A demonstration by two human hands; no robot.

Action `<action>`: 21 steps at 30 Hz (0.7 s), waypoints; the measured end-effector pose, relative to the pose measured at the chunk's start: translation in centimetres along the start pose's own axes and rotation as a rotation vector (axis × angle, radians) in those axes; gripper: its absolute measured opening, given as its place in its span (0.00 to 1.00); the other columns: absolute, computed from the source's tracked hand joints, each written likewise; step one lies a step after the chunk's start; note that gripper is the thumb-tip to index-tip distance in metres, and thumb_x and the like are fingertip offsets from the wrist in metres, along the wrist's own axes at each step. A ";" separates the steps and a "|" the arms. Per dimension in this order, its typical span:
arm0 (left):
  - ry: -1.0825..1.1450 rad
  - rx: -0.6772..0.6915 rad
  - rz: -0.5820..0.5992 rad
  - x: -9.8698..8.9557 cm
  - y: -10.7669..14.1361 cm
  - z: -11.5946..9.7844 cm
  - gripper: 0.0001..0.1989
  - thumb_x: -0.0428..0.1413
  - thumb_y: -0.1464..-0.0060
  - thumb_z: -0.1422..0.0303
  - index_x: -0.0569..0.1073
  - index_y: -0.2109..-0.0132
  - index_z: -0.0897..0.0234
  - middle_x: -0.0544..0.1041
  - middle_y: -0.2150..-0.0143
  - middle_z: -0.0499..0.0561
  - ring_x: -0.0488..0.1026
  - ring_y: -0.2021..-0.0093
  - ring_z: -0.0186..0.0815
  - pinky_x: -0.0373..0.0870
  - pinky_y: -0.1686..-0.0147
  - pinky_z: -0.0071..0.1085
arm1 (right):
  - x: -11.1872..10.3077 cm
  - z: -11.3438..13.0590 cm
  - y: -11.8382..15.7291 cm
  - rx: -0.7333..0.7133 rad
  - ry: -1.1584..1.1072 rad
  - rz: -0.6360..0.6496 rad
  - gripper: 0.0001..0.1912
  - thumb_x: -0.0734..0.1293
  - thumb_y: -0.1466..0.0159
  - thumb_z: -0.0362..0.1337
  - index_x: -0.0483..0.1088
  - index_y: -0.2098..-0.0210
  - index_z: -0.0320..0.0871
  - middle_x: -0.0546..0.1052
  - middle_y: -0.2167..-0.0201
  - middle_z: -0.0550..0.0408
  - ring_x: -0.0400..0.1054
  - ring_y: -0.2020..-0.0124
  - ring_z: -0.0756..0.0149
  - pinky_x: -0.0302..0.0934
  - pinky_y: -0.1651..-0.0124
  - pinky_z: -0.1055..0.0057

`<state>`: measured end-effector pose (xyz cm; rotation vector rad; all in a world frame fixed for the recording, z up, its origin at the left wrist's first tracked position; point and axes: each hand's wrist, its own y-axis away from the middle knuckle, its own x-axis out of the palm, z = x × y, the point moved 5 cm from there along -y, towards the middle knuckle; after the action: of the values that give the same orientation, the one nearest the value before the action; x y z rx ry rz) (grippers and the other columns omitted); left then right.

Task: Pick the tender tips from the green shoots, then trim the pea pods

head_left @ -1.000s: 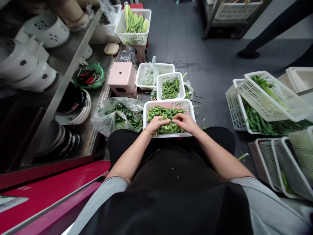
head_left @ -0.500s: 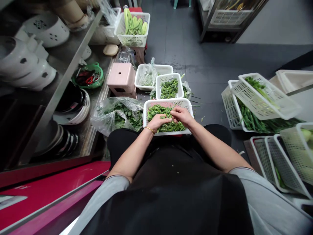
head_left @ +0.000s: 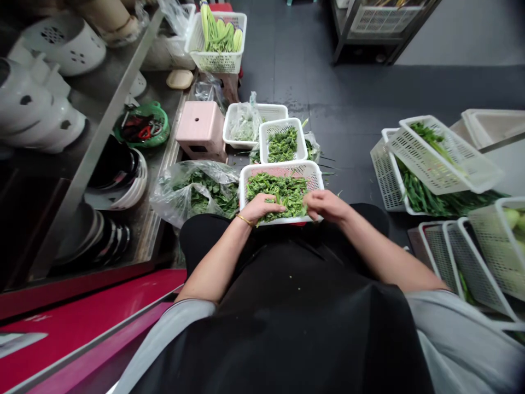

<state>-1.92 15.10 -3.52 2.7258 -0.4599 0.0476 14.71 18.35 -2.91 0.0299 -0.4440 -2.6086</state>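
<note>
A white plastic basket (head_left: 283,164) stands at my lap with chopped or picked green vegetables (head_left: 287,187) spread in it. Over its near left part is my left hand (head_left: 262,207), closed with thumb and fingers around a few green vegetable stems. My right hand (head_left: 327,206) is at the basket's right rim, its fingers pinched, slightly blurred, on a scrap of green leaf. A smaller white basket (head_left: 266,148) with more greens stands just beyond. To the left a clear plastic bag (head_left: 176,194) holds leafy greens.
A pink stool (head_left: 200,123) and another white basket (head_left: 238,143) stand ahead on the left, by metal shelving (head_left: 102,109) with bowls. A basket of long green vegetables (head_left: 217,63) sits farther back. Stacked white baskets (head_left: 435,164) with greens are on the right.
My right hand has moved away from the left one, rightward and toward me, to the basket's right rim. The left hand stays over the basket, about where it was.
</note>
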 end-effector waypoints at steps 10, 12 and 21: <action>-0.113 0.009 0.076 0.1 0.8 -0.7 0.10 0.65 0.64 0.65 0.74 0.77 0.68 0.70 0.79 0.46 0.63 0.76 0.28 0.57 0.73 0.27 | 2.5 4.5 2.5 -0.351 1.383 0.258 0.17 0.55 0.33 0.43 0.70 0.57 0.42 0.76 0.63 0.48 0.67 0.67 0.64 0.52 0.69 0.72; 0.051 -0.036 0.058 0.6 0.9 -0.4 0.11 0.65 0.65 0.67 0.72 0.78 0.69 0.69 0.79 0.46 0.63 0.77 0.27 0.58 0.75 0.27 | 4.9 4.6 2.1 -0.406 1.432 0.218 0.18 0.53 0.33 0.41 0.71 0.65 0.40 0.75 0.67 0.46 0.66 0.70 0.65 0.48 0.71 0.72; 0.387 -0.120 0.060 1.7 2.6 1.6 0.13 0.63 0.64 0.64 0.73 0.71 0.70 0.71 0.77 0.49 0.63 0.80 0.27 0.56 0.81 0.26 | -0.2 4.5 6.1 -0.115 0.466 0.064 0.27 0.53 0.38 0.58 0.64 0.79 0.44 0.62 0.87 0.58 0.52 0.86 0.72 0.48 0.81 0.72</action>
<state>-1.17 11.71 -3.94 2.5005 -0.4145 0.5339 17.24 14.78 3.29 0.5606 -0.1259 -2.4523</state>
